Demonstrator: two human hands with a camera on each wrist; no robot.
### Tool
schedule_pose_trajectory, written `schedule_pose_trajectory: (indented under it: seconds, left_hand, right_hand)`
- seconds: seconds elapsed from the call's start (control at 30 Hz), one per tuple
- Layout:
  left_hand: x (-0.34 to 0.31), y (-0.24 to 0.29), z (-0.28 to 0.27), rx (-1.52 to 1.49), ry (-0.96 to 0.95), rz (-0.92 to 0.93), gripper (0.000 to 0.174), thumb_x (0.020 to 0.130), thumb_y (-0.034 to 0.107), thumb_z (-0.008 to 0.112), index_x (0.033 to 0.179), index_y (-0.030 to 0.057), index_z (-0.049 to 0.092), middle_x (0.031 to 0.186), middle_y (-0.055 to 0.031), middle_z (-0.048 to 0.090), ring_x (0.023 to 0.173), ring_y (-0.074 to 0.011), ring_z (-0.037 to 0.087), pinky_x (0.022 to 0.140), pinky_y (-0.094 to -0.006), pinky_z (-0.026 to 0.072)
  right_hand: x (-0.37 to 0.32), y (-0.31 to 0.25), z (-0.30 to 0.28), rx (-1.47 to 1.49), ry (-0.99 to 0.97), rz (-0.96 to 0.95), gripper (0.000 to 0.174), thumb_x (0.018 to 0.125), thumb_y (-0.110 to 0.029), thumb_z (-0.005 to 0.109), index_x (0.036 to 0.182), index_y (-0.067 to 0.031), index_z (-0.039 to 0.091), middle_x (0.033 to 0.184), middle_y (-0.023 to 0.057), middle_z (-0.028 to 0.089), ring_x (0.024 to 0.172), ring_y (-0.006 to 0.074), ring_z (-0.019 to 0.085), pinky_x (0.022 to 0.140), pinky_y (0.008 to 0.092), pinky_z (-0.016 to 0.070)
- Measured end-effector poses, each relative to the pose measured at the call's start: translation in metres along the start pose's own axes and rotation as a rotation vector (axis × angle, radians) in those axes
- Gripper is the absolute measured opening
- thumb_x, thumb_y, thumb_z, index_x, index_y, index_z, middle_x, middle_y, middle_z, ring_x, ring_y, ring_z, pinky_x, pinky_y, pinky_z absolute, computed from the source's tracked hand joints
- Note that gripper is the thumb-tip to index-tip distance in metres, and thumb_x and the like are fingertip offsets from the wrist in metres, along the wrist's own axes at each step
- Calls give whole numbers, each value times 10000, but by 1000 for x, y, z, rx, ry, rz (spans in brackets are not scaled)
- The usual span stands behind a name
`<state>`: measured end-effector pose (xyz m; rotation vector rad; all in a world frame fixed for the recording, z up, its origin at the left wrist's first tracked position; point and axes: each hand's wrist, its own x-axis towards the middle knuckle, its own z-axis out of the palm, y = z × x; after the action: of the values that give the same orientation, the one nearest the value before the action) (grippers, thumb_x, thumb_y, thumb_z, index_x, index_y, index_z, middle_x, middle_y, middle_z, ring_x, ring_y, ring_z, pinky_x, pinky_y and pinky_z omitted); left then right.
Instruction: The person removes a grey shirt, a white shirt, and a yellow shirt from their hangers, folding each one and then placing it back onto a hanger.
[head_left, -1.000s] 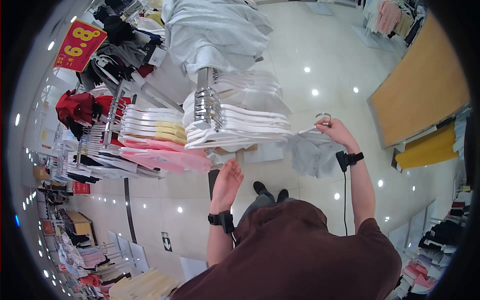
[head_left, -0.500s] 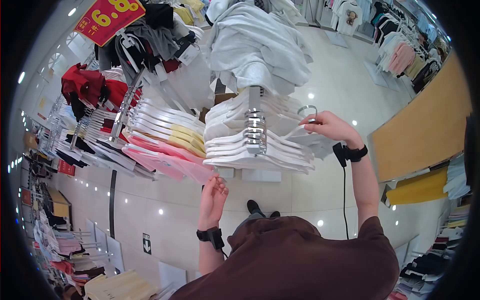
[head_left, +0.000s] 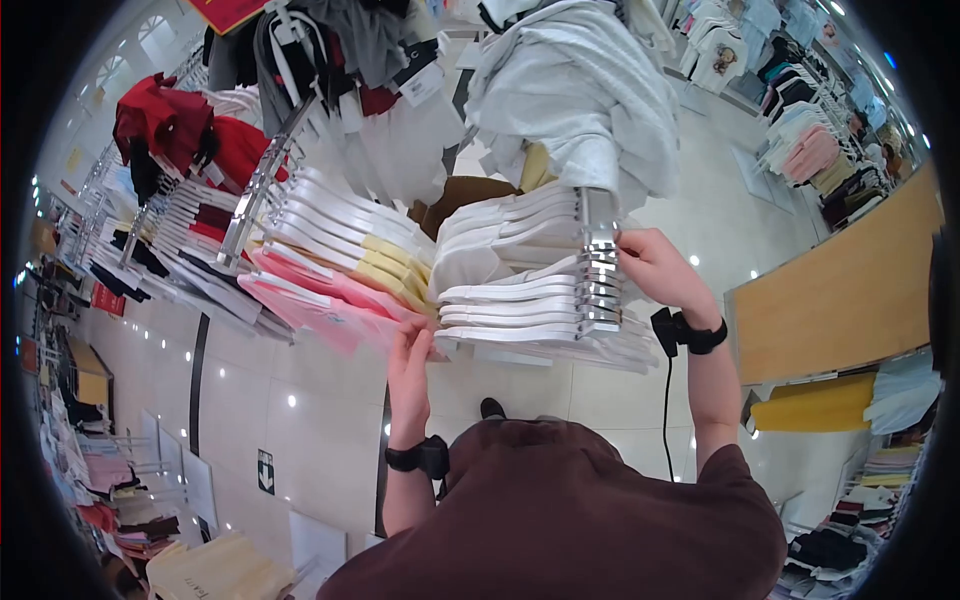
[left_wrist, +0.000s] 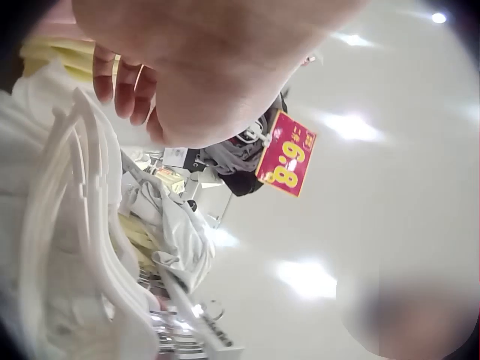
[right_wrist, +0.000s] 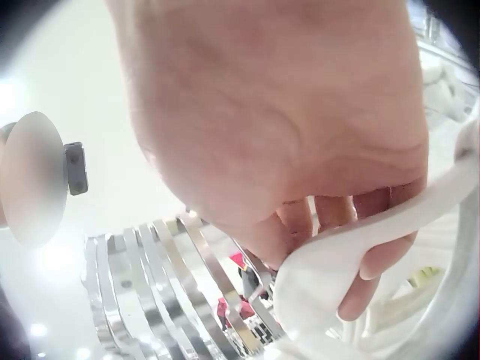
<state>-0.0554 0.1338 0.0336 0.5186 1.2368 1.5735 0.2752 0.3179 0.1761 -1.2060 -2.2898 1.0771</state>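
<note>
My right hand (head_left: pixel 645 265) is up at the chrome hooks (head_left: pixel 600 275) of a clothes rail. In the right wrist view its fingers (right_wrist: pixel 375 255) curl round a white plastic hanger (right_wrist: pixel 352 270) next to the row of metal hooks (right_wrist: pixel 165 292). A stack of white garments on white hangers (head_left: pixel 510 295) hangs from that rail. My left hand (head_left: pixel 410 350) reaches up with straight fingers and touches the edge of the pink garments (head_left: pixel 330 305) beside the white stack. The left wrist view shows that hand (left_wrist: pixel 195 67) above white hangers (left_wrist: pixel 75 225).
Yellow (head_left: pixel 385 262), red (head_left: pixel 160 125) and dark garments hang on neighbouring rails at the left. A heap of pale grey clothing (head_left: pixel 590 95) lies on top of the rack. A wooden counter (head_left: pixel 840 290) stands at the right. A red price sign (left_wrist: pixel 289 154) hangs overhead.
My right hand has carried the hanger with its pale shirt leftward to the rail's hooks. My left hand has risen to the pink garments.
</note>
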Motion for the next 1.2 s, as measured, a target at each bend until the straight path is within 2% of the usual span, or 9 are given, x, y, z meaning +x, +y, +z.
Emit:
schedule_pose_trajectory:
  seconds: [0.03, 0.13, 0.2, 0.3, 0.5, 0.73, 0.8, 0.93, 1.2]
  left_hand:
    - [4, 3, 2, 114, -23, 56, 283, 1077, 200, 583, 1307, 35, 591, 1174, -37, 627, 1081, -100, 560, 963, -283, 451]
    - [28, 3, 6, 390, -21, 207, 319, 1071, 210, 579, 1332, 30, 611, 1269, -104, 654, 1170, -192, 598, 1021, -338, 465]
    - [48, 5, 12, 842, -116, 607, 332, 1054, 221, 585, 1318, 26, 639, 1293, -141, 659, 1146, -292, 633, 1031, -396, 479]
    - [67, 5, 28, 969, -243, 800, 305, 1038, 237, 587, 1230, 16, 673, 1255, -163, 657, 1114, -364, 625, 998, -443, 488]
    - [49, 20, 30, 944, -433, 316, 260, 1033, 237, 587, 1075, 1, 689, 1075, -158, 623, 1068, -353, 590, 920, -437, 478]
    - [22, 11, 23, 1015, -299, 459, 242, 1036, 207, 597, 1141, 19, 708, 1183, -152, 591, 1131, -322, 580, 977, -395, 474]
    - [20, 12, 21, 959, -262, 458, 250, 1032, 199, 607, 1193, 39, 711, 1235, -154, 571, 1173, -322, 563, 1002, -401, 467]
    - [22, 13, 18, 899, -222, 432, 258, 1031, 196, 610, 1219, 49, 708, 1242, -157, 570, 1178, -323, 566, 1023, -402, 459]
    - [22, 13, 19, 916, -209, 499, 287, 1004, 197, 653, 1250, 59, 706, 1288, -183, 560, 1148, -336, 577, 1018, -427, 470]
  right_hand:
    - [3, 5, 5, 6, -16, 29, 275, 991, -52, 541, 1180, 14, 730, 1024, 80, 768, 902, 116, 655, 829, 294, 519]
    - [9, 27, 26, 194, -23, 44, 277, 990, -59, 555, 1195, 7, 730, 1083, 69, 769, 927, 120, 667, 855, 296, 532]
    - [12, 25, 33, 308, -28, 26, 281, 1000, -107, 587, 1217, 8, 723, 1114, 72, 762, 965, 125, 674, 876, 304, 541]
    - [13, 17, 38, 450, -24, 110, 318, 1022, -82, 581, 1316, 0, 672, 1174, 76, 740, 1110, 149, 671, 977, 313, 533]
    - [-16, 32, 46, 482, -6, 139, 321, 1045, -82, 504, 1309, 8, 664, 1126, 84, 747, 1028, 150, 706, 928, 320, 562]
    - [-17, 26, 53, 523, 28, 260, 293, 1010, -59, 520, 1247, 25, 670, 1032, 83, 762, 954, 149, 723, 897, 313, 576]
    - [-17, 26, 53, 309, 103, 119, 285, 974, -37, 553, 1219, 33, 681, 1023, 93, 764, 957, 142, 710, 886, 308, 563]
    - [-28, 39, 50, 231, 134, 185, 285, 949, -13, 570, 1203, 34, 689, 1036, 98, 765, 963, 140, 695, 881, 310, 549]
    - [-33, 29, 44, 420, 48, 243, 332, 968, -10, 570, 1278, 9, 688, 1135, 82, 753, 1055, 145, 677, 971, 311, 524]
